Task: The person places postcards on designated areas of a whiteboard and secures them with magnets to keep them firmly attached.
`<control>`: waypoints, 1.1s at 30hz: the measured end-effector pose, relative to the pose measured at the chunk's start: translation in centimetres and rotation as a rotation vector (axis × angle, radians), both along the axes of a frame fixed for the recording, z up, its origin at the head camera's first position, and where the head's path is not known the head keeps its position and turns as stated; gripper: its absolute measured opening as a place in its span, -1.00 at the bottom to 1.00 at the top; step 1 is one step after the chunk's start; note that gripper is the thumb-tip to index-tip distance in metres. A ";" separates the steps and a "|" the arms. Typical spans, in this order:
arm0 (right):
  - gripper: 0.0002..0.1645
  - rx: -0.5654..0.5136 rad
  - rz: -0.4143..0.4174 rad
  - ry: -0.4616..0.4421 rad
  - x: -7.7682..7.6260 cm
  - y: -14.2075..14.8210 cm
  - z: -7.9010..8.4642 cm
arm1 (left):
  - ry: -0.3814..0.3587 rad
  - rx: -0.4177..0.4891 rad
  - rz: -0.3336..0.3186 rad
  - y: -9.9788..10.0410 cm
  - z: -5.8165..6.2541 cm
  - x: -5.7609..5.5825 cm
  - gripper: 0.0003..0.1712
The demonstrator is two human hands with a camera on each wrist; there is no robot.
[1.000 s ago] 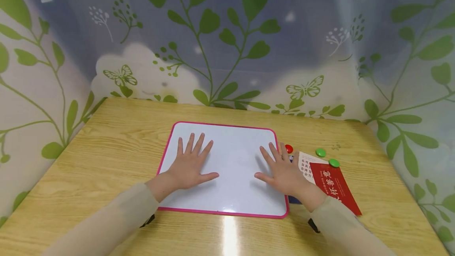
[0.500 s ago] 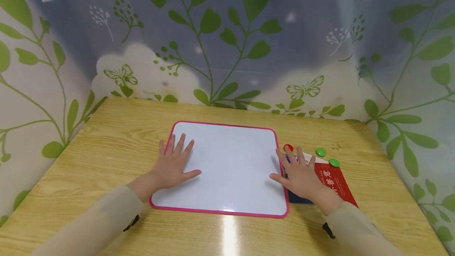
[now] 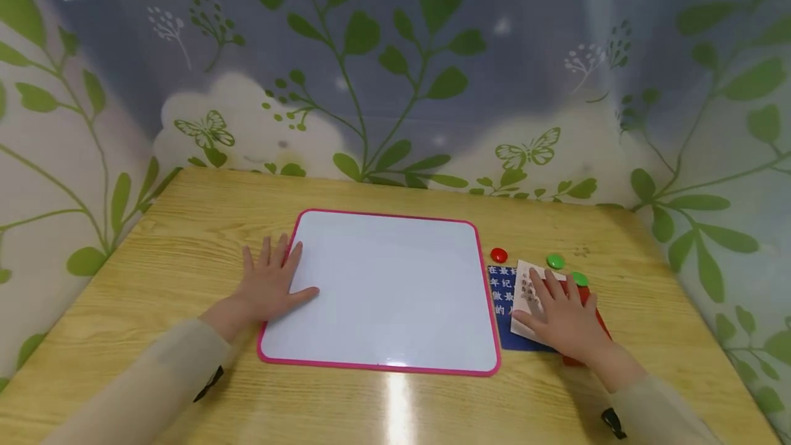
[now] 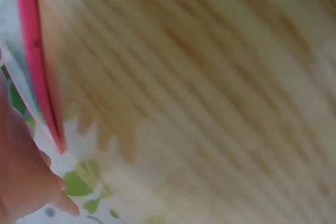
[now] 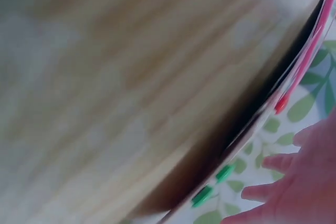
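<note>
A whiteboard (image 3: 383, 287) with a pink frame lies flat on the wooden table. My left hand (image 3: 266, 292), fingers spread, is over the board's left edge, its thumb reaching across the white surface. To the right of the board, my right hand (image 3: 565, 314) is spread above a small stack of cards, partly covering them. The stack shows a blue card (image 3: 502, 294) with white characters, a white card (image 3: 525, 273) with dark print and a red card (image 3: 602, 321), mostly hidden by the hand. Neither hand grips anything.
A red round magnet (image 3: 498, 255) lies near the board's upper right side. Two green ones, a farther magnet (image 3: 555, 261) and a nearer magnet (image 3: 579, 279), are beyond the cards. A leaf-patterned curtain (image 3: 395, 74) rises behind the table (image 3: 216, 211).
Both hands have moved apart: the left from over the board to its left edge, the right from the board's right part to above the cards. The blue card shows more now.
</note>
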State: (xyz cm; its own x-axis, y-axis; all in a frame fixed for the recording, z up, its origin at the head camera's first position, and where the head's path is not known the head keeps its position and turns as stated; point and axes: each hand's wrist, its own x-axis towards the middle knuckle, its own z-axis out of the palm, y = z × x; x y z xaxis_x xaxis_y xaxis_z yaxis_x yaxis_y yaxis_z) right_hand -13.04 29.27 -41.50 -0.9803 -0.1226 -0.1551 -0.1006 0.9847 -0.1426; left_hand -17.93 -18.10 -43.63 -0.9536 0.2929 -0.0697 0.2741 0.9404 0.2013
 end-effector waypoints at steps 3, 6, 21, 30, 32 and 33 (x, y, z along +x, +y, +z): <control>0.16 0.007 -0.032 -0.009 0.4 1.2 -0.1 | -0.018 0.000 0.014 -0.3 -0.1 -0.1 0.04; 0.18 0.059 -0.050 -0.005 0.6 2.3 0.0 | -0.023 -0.018 0.020 -0.5 0.0 -0.1 0.04; 0.45 0.112 -0.241 -0.262 0.1 4.3 0.9 | -0.069 -0.038 0.034 -0.3 0.4 0.0 0.03; 0.38 -0.008 -0.322 -0.257 -0.5 4.0 1.1 | -0.074 -0.031 0.038 -0.3 0.3 -0.1 0.03; 0.36 -0.059 -0.357 -0.272 -0.6 4.2 1.2 | -0.073 -0.033 0.038 -0.4 0.3 -0.1 0.04; 0.36 -0.077 -0.372 -0.281 -0.6 4.3 1.3 | -0.073 -0.033 0.038 -0.4 0.2 -0.1 0.04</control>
